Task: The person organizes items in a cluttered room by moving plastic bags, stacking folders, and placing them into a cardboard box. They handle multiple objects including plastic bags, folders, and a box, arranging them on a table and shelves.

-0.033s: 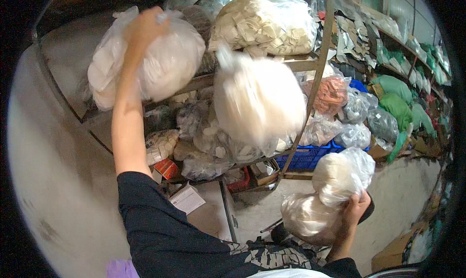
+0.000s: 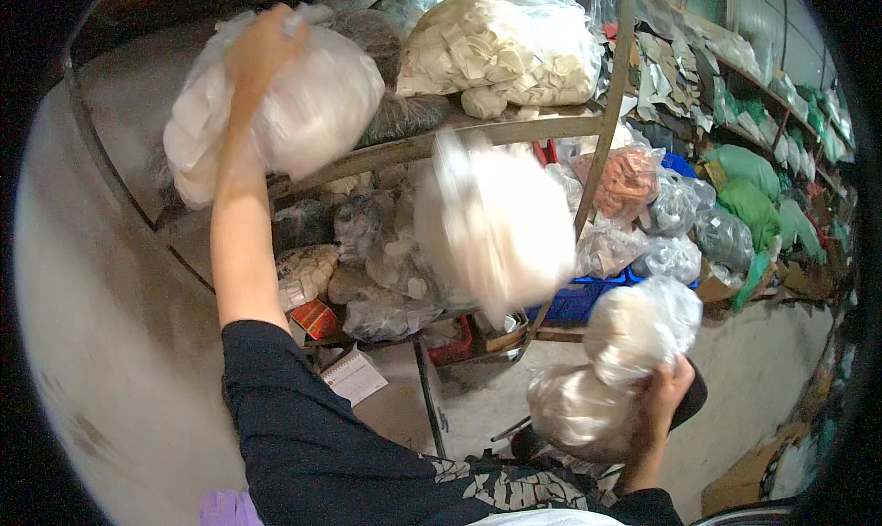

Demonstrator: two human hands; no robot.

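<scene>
At the upper left, my left hand (image 2: 264, 50) is closed on the top of a large clear plastic bag (image 2: 326, 103) of whitish pieces, at the front of the upper shelf; motion blurs the fingers. Low on the right, my right hand (image 2: 669, 390) grips a clear plastic bag (image 2: 634, 338) of pale contents, bulging in two rounded lumps. Between my hands, another full white bag (image 2: 501, 218) is in mid-air, smeared by motion, in front of the shelf edge. Neither hand touches it.
A big clear bag of cream pieces (image 2: 505, 44) stands on the upper shelf (image 2: 441, 147). Several bags crowd the shelf below. A metal upright (image 2: 602, 158) stands before a blue crate (image 2: 579, 298). A spiral calendar (image 2: 354, 376) lies lower down. Shelves with scraps line the right.
The white bag in mid-air has dropped lower, uncovering more of the shelf edge. My left hand and its bag have shifted slightly left; my right hand and its bag also moved slightly left.
</scene>
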